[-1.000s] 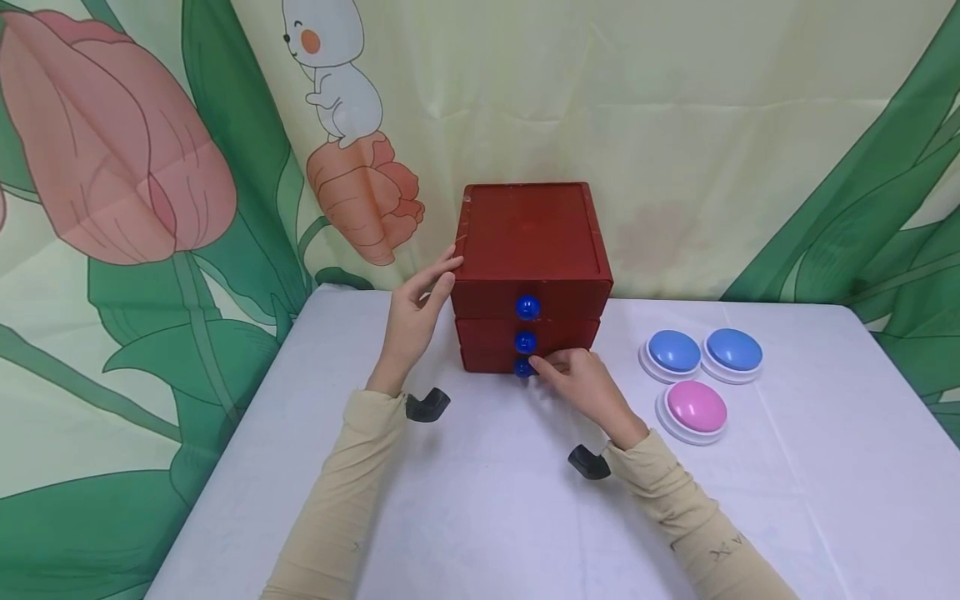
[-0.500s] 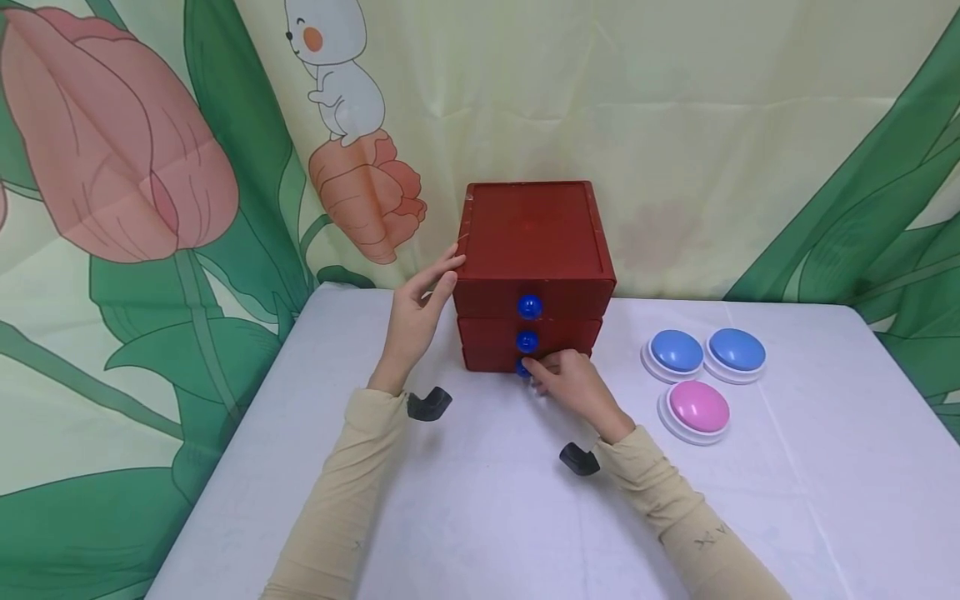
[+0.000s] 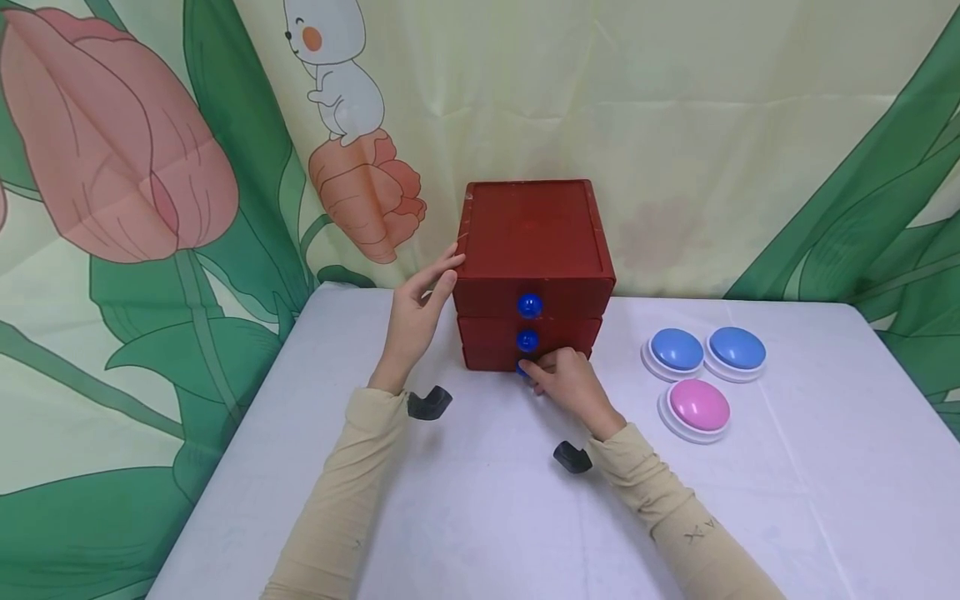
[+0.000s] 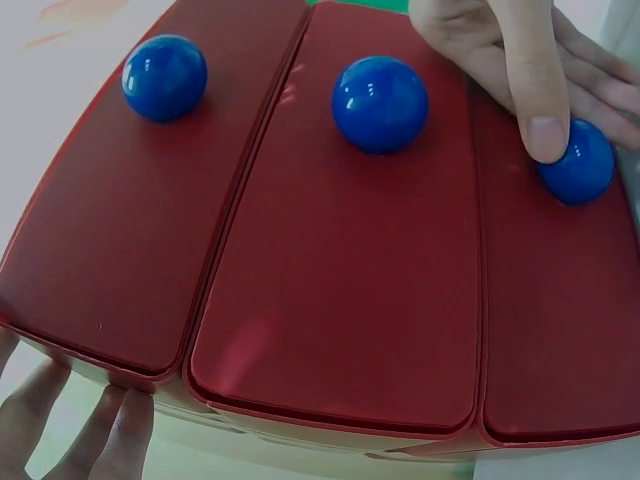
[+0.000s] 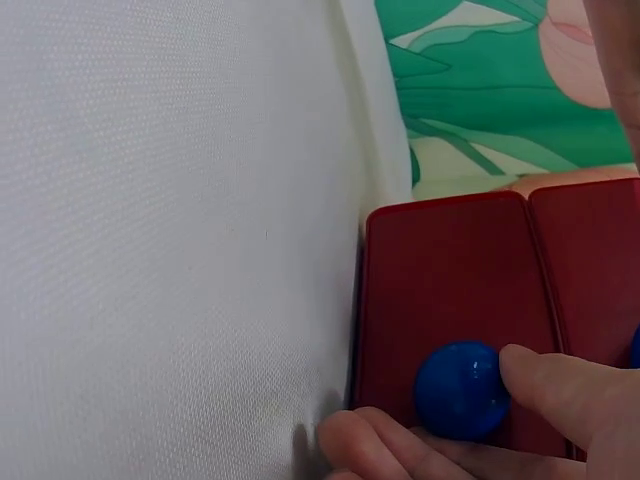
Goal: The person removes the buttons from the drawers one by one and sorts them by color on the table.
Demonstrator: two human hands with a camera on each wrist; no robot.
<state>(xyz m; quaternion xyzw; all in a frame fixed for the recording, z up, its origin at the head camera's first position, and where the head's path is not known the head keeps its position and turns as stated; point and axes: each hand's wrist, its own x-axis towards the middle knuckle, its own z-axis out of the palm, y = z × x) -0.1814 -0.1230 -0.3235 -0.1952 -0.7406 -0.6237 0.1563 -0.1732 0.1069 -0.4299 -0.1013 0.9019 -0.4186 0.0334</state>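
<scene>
A dark red cabinet (image 3: 531,229) with three drawers stands at the back of the table, all drawer fronts closed in line. Each front bears one round blue knob, such as the top knob (image 3: 529,306) and the middle knob (image 3: 527,340). My right hand (image 3: 573,383) pinches the bottom drawer knob (image 5: 462,390), thumb on one side and fingers on the other. Against the cabinet's upper left side rests my left hand (image 3: 415,321), its fingers extended. In the left wrist view the left fingertips (image 4: 122,430) touch the cabinet's side.
Two blue push-button domes (image 3: 677,350) on white bases and a pink push-button dome (image 3: 699,406) stand to the right of the cabinet. A printed curtain (image 3: 675,167) hangs behind the white-covered table (image 3: 480,517). Black camera mounts (image 3: 573,457) stick out from both wrists.
My right hand has shifted slightly left, and its thumb now covers more of the bottom knob. The left hand and the drawers have stayed in place.
</scene>
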